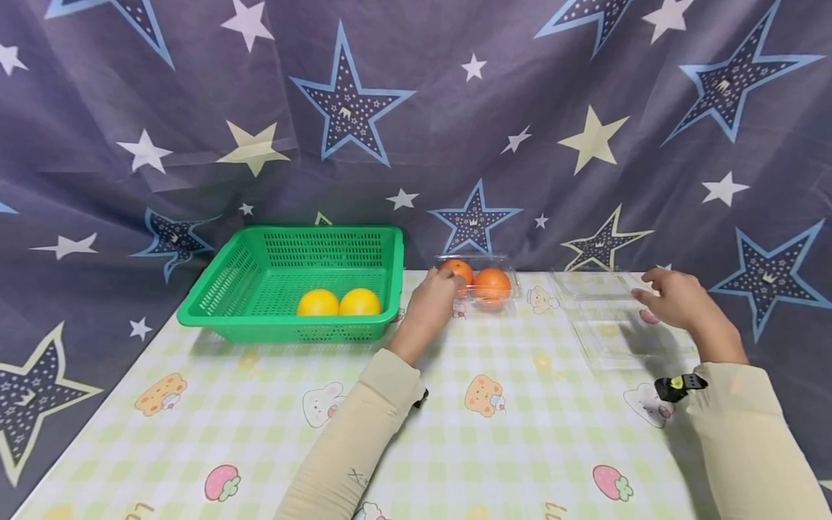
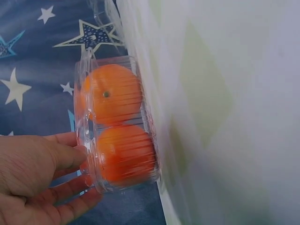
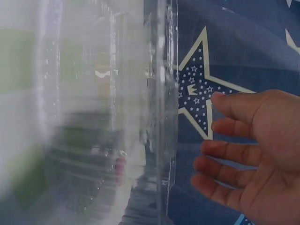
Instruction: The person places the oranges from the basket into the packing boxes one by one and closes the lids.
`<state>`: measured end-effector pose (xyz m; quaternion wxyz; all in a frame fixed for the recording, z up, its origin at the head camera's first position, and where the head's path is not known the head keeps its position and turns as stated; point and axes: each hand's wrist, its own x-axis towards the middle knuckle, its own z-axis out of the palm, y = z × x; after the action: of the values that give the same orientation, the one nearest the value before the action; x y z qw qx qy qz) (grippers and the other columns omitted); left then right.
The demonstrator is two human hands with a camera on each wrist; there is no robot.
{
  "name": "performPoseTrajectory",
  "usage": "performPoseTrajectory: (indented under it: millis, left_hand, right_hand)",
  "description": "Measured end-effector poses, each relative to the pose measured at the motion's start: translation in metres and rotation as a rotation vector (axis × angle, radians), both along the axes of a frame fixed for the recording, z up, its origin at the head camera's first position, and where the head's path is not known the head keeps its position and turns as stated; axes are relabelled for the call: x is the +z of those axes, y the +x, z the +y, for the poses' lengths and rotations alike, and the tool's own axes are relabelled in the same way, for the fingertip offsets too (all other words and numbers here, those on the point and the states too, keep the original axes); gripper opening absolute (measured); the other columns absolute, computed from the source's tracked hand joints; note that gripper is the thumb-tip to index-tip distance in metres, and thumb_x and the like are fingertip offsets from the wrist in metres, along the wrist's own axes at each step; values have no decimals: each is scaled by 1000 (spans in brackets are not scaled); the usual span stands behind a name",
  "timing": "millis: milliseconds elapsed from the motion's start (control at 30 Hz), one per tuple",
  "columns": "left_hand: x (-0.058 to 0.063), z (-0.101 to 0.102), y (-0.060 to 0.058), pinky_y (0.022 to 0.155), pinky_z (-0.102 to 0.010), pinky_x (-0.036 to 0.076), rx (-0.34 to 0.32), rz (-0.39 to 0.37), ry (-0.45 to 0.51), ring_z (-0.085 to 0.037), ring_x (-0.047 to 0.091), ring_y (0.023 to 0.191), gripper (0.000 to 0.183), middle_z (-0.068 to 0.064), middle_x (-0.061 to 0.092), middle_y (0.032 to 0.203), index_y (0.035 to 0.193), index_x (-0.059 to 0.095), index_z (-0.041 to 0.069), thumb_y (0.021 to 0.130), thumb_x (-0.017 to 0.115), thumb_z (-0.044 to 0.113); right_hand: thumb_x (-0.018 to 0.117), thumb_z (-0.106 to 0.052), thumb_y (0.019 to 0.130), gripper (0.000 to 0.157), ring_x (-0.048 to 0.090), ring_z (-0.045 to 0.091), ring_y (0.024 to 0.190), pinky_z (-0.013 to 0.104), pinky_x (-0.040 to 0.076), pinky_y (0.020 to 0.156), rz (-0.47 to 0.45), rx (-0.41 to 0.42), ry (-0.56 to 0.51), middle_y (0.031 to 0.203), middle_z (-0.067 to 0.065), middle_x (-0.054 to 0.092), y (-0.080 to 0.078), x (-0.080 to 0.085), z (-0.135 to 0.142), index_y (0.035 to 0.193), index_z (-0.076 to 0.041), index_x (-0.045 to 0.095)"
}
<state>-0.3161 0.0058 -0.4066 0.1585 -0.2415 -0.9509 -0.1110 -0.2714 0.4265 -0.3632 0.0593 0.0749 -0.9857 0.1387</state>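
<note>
A clear plastic clamshell box (image 1: 507,290) with two oranges (image 2: 115,93) inside stands at the table's back edge, its lid down over them. My left hand (image 1: 434,292) is at the box's left end; in the left wrist view its thumb and fingers (image 2: 70,157) pinch the plastic rim. My right hand (image 1: 676,300) hovers over the right end of another clear plastic box (image 1: 604,325), which has no fruit in it and its lid raised toward the backdrop. In the right wrist view the fingers (image 3: 229,152) are loosely bent, apart from the plastic, holding nothing.
A green slotted basket (image 1: 292,332) stands at the back left with two yellow-orange round fruits (image 1: 339,302) in it. A checked cloth (image 1: 416,448) covers the table. Behind its back edge hangs a dark star-patterned curtain (image 1: 416,173).
</note>
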Motion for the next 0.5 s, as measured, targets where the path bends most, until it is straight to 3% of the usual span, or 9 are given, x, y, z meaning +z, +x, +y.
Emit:
performPoseTrajectory:
  millis: [133, 367, 500]
  left_hand:
    - [1, 1, 0, 84, -37, 59, 8, -4, 5, -29, 60, 106, 43, -6, 68, 124, 122, 76, 16, 91, 63, -10]
    - [0, 1, 1, 84, -37, 58, 8, 4, 7, -28, 59, 101, 39, -7, 68, 120, 120, 77, 15, 92, 65, -9]
    - [0, 1, 1, 84, -37, 58, 10, 6, 8, -28, 60, 102, 40, -7, 68, 121, 120, 77, 16, 92, 64, -9]
  right_hand:
    - [57, -24, 103, 51, 58, 57, 105, 68, 44, 89, -11, -12, 20, 109, 39, 63, -5, -1, 8, 126, 22, 52]
    - [52, -33, 105, 64, 53, 59, 111, 69, 41, 94, -144, -99, -24, 116, 42, 59, -12, -1, 17, 134, 24, 43]
    - [50, -37, 106, 67, 51, 61, 114, 69, 42, 95, -179, -129, -41, 124, 45, 54, -16, -1, 19, 132, 25, 45]
